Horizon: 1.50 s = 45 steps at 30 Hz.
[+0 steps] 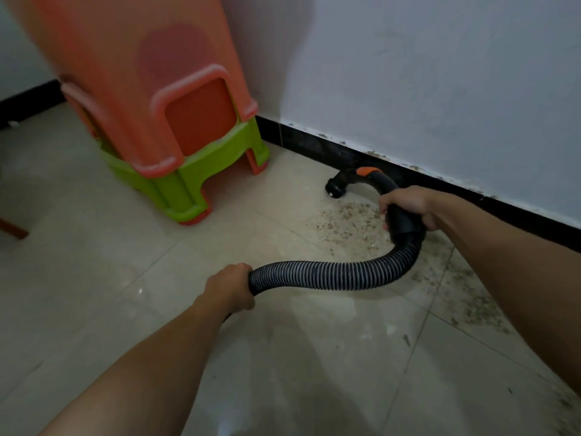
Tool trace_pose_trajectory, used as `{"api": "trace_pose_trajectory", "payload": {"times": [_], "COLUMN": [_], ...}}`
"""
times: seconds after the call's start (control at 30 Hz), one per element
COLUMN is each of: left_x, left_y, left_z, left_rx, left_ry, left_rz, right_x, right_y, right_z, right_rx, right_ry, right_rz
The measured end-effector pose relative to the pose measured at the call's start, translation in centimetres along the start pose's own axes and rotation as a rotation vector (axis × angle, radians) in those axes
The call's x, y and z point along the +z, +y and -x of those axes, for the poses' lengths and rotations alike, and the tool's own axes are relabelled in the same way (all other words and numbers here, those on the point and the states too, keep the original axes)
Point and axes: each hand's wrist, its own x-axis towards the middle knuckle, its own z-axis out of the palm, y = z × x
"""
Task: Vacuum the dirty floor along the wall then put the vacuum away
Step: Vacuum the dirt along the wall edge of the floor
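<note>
Stage: early, by my read; vacuuming begun, far from done; putting away not started
Left hand [228, 286]: fingers curled round ribbed hose [339, 275], held above floor [141, 309]
Right hand [405, 209]: wrapped round black curved handle [388, 187] where hose joins; close to skirting [314, 141]
Nozzle [334, 188]: round end, no brush head seen; points down at far edge of grit patch [345, 218], near stacked stools [176, 121]
Left to do: grit runs along wall [440, 89] to the right, thickest by skirting; then stow vacuum
Hidden: vacuum body out of frame; hose vanishes behind left wrist; can't tell if nozzle touches floor or if suction is on; pic dim, stools blurred
</note>
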Motion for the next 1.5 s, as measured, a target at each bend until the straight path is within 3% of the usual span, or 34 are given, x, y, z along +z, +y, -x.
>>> {"api": "trace_pose_trajectory", "payload": {"times": [0.13, 0.37, 0.57, 1.07, 1.33, 1.5], "left_x": [0.2, 0.8, 1.2, 1.2, 1.1, 1.6], "left_y": [0.4, 4.9, 7.7, 4.7, 1.4, 0.1], "left_z": [0.3, -0.4, -1.1, -0.2, 0.2, 0.3], "left_rx": [0.022, 0.191, 0.289, 0.213, 0.107, 0.089], "left_ry": [-0.018, -0.056, -0.079, -0.098, -0.109, -0.145], "left_rz": [-0.041, -0.101, -0.124, -0.107, -0.112, -0.100], "right_x": [0.7, -4.0, -6.8, -2.5, 0.7, 3.0], "right_y": [0.0, 2.2, 4.5, 3.4, 2.7, 1.7], "right_z": [0.9, 3.0, 5.0, 4.9, 4.1, 4.3], "right_rx": [0.043, 0.070, 0.118, 0.099, 0.028, 0.016], "right_ry": [-0.067, 0.152, 0.127, -0.095, -0.015, -0.084], "right_rz": [0.078, 0.127, 0.107, 0.110, 0.059, 0.147]}}
